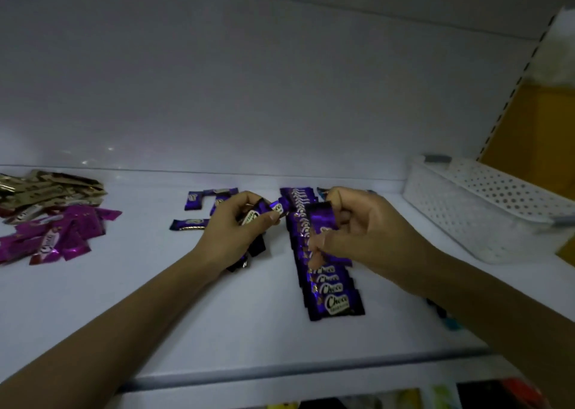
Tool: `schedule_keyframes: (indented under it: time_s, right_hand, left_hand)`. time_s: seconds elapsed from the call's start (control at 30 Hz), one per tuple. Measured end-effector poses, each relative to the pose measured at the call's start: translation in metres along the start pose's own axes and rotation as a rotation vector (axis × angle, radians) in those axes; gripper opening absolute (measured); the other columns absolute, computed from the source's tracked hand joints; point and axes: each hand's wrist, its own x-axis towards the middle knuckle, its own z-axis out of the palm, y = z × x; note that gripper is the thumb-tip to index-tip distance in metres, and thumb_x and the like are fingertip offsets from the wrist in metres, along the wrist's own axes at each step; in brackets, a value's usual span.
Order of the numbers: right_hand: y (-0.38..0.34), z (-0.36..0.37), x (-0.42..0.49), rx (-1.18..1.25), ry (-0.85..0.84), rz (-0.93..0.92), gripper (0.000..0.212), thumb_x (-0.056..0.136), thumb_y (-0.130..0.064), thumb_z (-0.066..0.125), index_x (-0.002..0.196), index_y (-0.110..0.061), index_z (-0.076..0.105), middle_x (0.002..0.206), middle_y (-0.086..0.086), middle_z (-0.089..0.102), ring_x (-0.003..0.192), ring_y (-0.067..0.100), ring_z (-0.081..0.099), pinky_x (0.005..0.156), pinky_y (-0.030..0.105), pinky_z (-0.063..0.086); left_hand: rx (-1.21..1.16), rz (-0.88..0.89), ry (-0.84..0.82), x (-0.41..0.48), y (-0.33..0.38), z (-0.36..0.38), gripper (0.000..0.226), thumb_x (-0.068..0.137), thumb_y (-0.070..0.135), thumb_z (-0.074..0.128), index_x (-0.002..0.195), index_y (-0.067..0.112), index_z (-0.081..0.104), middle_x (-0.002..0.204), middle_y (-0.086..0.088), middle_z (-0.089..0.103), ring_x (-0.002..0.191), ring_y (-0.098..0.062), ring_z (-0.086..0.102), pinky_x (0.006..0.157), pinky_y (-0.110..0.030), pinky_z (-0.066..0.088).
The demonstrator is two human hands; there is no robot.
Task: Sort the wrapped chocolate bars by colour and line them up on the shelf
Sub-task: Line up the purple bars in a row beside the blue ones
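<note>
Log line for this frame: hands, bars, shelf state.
left hand: holds purple bunch | right hand: pinches single purple bar at purple row | magenta pile, gold pile: loose, far left | white basket: right

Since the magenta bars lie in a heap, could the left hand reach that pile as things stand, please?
Likely yes for reach: mostly bare shelf lies between the left hand and the magenta pile, but it grips purple bars.

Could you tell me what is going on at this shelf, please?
A person is sorting wrapped chocolate bars on a white shelf. The left hand grips a few purple bars; the right hand pinches one purple bar over an overlapping row of purple bars. A magenta pile and a gold pile lie at far left; a white basket sits at right.
</note>
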Motion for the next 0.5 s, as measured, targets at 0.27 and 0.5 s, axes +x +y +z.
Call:
schedule_keyframes:
  time_s: [0.27,0.5]
  right_hand:
    - [0.005,-0.006,-0.034,-0.340,0.071,-0.054,0.026,0.067,-0.017,0.082,0.074,-0.028,0.060,0.091,0.006,0.069,0.091,0.023,0.066,0.068,0.043,0.056]
    - [0.012,-0.006,-0.052,-0.305,0.084,-0.053,0.023,0.079,-0.008,0.072,0.091,-0.026,0.064,0.095,-0.008,0.068,0.093,0.012,0.066,0.073,0.033,0.058]
  left_hand:
    - [-0.008,-0.024,0.028,-0.002,0.005,0.003,0.017,0.086,0.014,0.068,0.093,0.000,0.061,0.083,0.002,0.073,0.074,-0.009,0.064,0.060,-0.015,0.051]
    - [-0.008,-0.027,0.028,-0.004,0.008,0.004,0.019,0.087,0.015,0.067,0.096,-0.001,0.061,0.085,0.003,0.073,0.078,-0.012,0.065,0.061,-0.017,0.051]
